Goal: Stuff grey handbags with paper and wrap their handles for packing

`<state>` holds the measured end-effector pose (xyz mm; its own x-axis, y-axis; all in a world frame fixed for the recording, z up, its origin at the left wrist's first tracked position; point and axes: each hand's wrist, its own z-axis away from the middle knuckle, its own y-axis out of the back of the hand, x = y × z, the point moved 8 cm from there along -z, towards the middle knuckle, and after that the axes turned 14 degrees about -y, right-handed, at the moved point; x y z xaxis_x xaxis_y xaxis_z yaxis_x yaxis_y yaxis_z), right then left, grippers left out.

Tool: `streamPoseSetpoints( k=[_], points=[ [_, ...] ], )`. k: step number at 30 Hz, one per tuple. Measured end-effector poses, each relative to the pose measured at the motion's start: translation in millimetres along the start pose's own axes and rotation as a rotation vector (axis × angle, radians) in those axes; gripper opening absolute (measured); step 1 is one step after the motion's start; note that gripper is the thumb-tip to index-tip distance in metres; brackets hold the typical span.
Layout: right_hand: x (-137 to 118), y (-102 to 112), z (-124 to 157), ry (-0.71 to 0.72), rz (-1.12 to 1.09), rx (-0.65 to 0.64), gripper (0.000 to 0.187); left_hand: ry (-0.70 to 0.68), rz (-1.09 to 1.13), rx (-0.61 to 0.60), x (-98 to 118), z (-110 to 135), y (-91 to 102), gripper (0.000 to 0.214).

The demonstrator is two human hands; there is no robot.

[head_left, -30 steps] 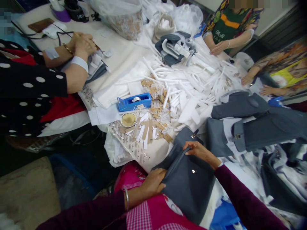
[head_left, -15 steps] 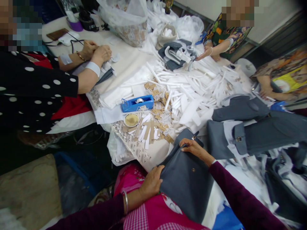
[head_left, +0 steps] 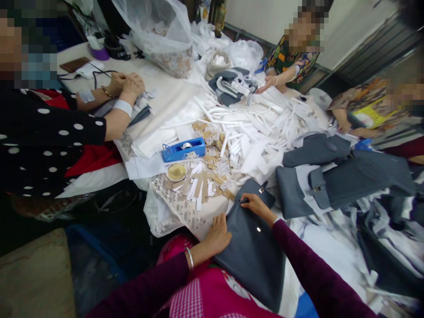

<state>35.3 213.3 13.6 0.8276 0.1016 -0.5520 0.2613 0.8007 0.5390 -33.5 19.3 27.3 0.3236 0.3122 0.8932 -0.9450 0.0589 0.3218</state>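
Note:
A dark grey bag [head_left: 250, 256] lies flat in front of me, with a small metal stud on its face and a metal clasp at its far corner. My left hand [head_left: 217, 236] rests against the bag's near edge, fingers apart. My right hand [head_left: 258, 208] curls over the bag's upper edge, close to the clasp, and a dark strap end shows by its fingers. A bangle circles my left wrist, and dark maroon sleeves cover both arms. The bag's inside is hidden.
Loose white strips [head_left: 245, 132] and paper tags [head_left: 212, 165] cover the table, with a blue tape dispenser [head_left: 183, 149] and a small round dish [head_left: 176, 172]. More grey bags [head_left: 344, 176] lie to my right. Co-workers' hands [head_left: 129, 86] work at the left and far side.
The bag's raised edge has dropped and the bag lies flatter. My left hand has moved off its grip to rest at the edge. My right hand has shifted up and left.

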Motion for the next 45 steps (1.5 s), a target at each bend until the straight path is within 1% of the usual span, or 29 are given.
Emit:
streamPoseSetpoints(
  k=[2,4,8,11,15,17,19,20,21,22,24,25,26,27,29,30,31,32,33,34,35,36,37,38,39,40,41,42,45],
  points=[
    [0,0,-1,0.002,0.005,0.021,0.012,-0.019,-0.016,-0.014,1,-10,4.5,0.067],
    [1,0,-2,0.002,0.015,0.038,0.011,-0.042,0.004,-0.017,0,-16,8.5,0.067],
    [3,0,-7,-0.014,0.056,0.064,0.01,-0.034,0.007,-0.052,-7,-22,11.0,0.063],
    [3,-6,-11,-0.045,0.121,0.075,0.01,0.036,-0.072,-0.101,-17,-21,8.1,0.055],
    [3,-23,-14,-0.12,0.241,0.073,0.013,0.147,-0.163,-0.138,-29,-16,6.0,0.041],
    [1,-28,-16,-0.153,0.299,0.077,0.016,0.177,-0.208,-0.135,-27,-14,8.8,0.038],
    [-1,-29,-17,-0.173,0.34,0.083,0.018,0.182,-0.279,-0.095,-16,-16,15.1,0.04],
    [-3,-28,-17,-0.18,0.352,0.086,0.019,0.14,-0.339,-0.059,-6,-20,18.8,0.042],
    [-4,-27,-18,-0.186,0.359,0.09,0.019,0.053,-0.408,-0.024,8,-26,20.6,0.043],
    [-6,-26,-17,-0.192,0.359,0.095,0.019,-0.076,-0.473,-0.007,24,-31,18.5,0.046],
    [-11,-23,-14,-0.199,0.341,0.114,0.019,-0.359,-0.564,-0.047,51,-39,2.1,0.048],
    [-14,-21,-10,-0.197,0.324,0.126,0.019,-0.459,-0.588,-0.089,57,-41,-8.9,0.048],
    [-18,-18,-5,-0.189,0.3,0.143,0.019,-0.505,-0.607,-0.126,57,-43,-18.8,0.048],
    [-21,-14,1,-0.173,0.27,0.166,0.02,-0.517,-0.633,-0.142,53,-45,-26.2,0.049],
    [-26,-1,22,-0.125,0.203,0.227,0.026,-0.519,-0.695,-0.125,43,-49,-34.1,0.052],
    [-26,7,36,-0.089,0.163,0.281,0.031,-0.536,-0.716,-0.11,41,-51,-36.2,0.053],
    [-23,19,53,-0.047,0.105,0.374,0.036,-0.559,-0.727,-0.097,40,-52,-37.5,0.054],
    [-16,33,75,-0.012,0.023,0.51,0.04,-0.584,-0.73,-0.088,41,-53,-38.2,0.053],
    [-2,47,101,0.006,-0.086,0.679,0.042,-0.608,-0.731,-0.079,43,-54,-38.4,0.052],
    [18,58,130,-0.004,-0.218,0.855,0.043,-0.626,-0.732,-0.068,46,-55,-38.0,0.051],
    [44,62,158,-0.048,-0.373,1.002,0.042,-0.638,-0.736,-0.058,49,-56,-37.5,0.05],
    [72,58,181,-0.126,-0.539,1.084,0.042,-0.644,-0.742,-0.049,52,-57,-37.3,0.049],
    [97,47,196,-0.215,-0.699,1.082,0.042,-0.648,-0.749,-0.043,54,-60,-37.4,0.049],
    [117,31,206,-0.285,-0.84,1.02,0.043,-0.651,-0.753,-0.034,57,-62,-37.5,0.048],
    [128,13,211,-0.322,-0.952,0.932,0.043,-0.653,-0.752,-0.026,59,-65,-37.8,0.048],
    [132,-3,215,-0.324,-1.028,0.846,0.044,-0.658,-0.743,-0.021,62,-69,-38.5,0.046],
    [130,-15,217,-0.297,-1.065,0.781,0.044,-0.667,-0.725,-0.017,66,-73,-39.5,0.044],
    [124,-23,219,-0.256,-1.068,0.744,0.046,-0.681,-0.698,-0.018,71,-78,-41.0,0.042],
    [103,-29,222,-0.17,-1.016,0.695,0.053,-0.728,-0.607,-0.035,88,-92,-48.7,0.045]
  ],
)
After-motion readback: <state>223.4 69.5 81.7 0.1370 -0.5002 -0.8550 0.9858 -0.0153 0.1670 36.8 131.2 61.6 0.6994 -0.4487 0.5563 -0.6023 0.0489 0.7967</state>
